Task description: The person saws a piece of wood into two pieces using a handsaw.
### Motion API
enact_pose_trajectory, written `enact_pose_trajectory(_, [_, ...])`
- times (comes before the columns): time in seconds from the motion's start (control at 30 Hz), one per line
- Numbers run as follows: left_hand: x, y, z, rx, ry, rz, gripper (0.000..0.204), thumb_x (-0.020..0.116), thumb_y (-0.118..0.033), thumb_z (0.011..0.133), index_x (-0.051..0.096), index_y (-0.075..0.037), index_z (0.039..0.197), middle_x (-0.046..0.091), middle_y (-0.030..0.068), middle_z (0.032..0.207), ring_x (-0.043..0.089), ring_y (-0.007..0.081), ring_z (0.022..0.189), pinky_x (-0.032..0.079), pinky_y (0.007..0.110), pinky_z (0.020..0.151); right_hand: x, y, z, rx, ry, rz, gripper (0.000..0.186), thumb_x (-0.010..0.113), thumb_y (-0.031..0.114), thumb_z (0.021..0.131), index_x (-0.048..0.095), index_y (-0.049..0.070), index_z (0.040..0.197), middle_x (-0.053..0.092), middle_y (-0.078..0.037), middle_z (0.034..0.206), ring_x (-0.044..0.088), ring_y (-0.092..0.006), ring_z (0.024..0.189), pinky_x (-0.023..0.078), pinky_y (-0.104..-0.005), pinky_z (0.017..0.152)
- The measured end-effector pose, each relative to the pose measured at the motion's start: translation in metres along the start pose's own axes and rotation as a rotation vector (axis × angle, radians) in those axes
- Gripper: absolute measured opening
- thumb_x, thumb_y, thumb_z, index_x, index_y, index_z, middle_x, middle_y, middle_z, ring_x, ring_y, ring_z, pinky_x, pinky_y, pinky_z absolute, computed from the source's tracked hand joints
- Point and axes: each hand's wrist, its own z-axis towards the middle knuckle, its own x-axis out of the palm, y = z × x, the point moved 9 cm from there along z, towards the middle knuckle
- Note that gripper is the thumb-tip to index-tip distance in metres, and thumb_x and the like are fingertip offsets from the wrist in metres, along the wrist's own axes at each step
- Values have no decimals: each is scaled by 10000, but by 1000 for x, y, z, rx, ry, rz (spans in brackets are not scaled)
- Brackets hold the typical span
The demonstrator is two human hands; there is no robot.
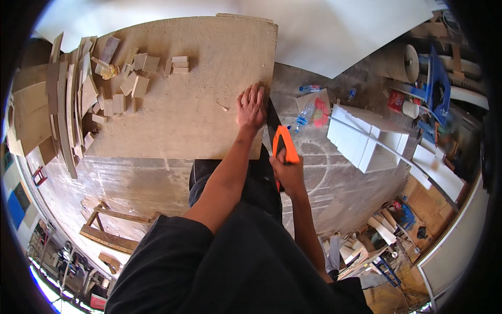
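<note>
My left hand [251, 109] rests palm down on a large brown wooden board [183, 120], close to its right edge. Its fingers point away from me, slightly bent with small gaps between them; whatever lies under the palm is hidden. Just right of it, my right hand [287, 167] is wrapped around the orange and black handle of a handsaw [283, 140]. The dark blade runs forward from the handle along the board's right edge, beside my left hand. I cannot tell whether its teeth are in the wood. A small wood splinter [223, 107] lies left of my left hand.
Several small wood blocks [139, 86] and a small stack of them [180, 64] lie on the board. Long wooden strips [68, 115] are piled at its left. Rightward on the floor are plastic bottles [306, 115] and a white box-like unit [361, 136]. A wooden stool-like frame [110, 238] stands lower left.
</note>
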Motion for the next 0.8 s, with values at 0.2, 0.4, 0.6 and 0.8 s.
enact_pose_trajectory(0.2, [-1, -9, -3, 57, -31, 4, 490, 459, -201, 931, 469, -137, 1417, 435, 46, 1521, 404, 251, 1397, 269, 471, 1154, 4, -8, 24, 21, -28, 94, 317, 689, 14, 868, 427, 110, 718, 476, 30, 563, 474, -68, 438, 366, -250, 408])
enact_pose_trajectory(0.4, [-1, -3, -3, 44, -9, 30, 505, 484, -199, 927, 456, -125, 1425, 413, 44, 1535, 385, 246, 1409, 269, 469, 1156, -7, -11, -4, 51, -10, 132, 295, 691, 15, 866, 443, 99, 730, 467, 26, 556, 455, -72, 425, 344, -253, 396])
enact_pose_trajectory(0.6, [-4, -3, -2, 51, -25, 65, 506, 501, -230, 923, 481, -118, 1416, 432, 55, 1528, 391, 233, 1409, 271, 455, 1157, 8, -4, 15, 36, -4, 64, 341, 675, -18, 858, 398, 136, 732, 460, 32, 596, 426, -59, 444, 318, -253, 401])
enact_pose_trajectory(0.8, [-6, -10, 1, 70, -17, 36, 512, 510, -213, 910, 476, -122, 1413, 424, 50, 1528, 390, 236, 1407, 281, 461, 1152, 9, -6, 38, -20, 14, 105, 359, 686, -31, 860, 394, 139, 735, 459, 35, 602, 419, -59, 446, 319, -244, 408])
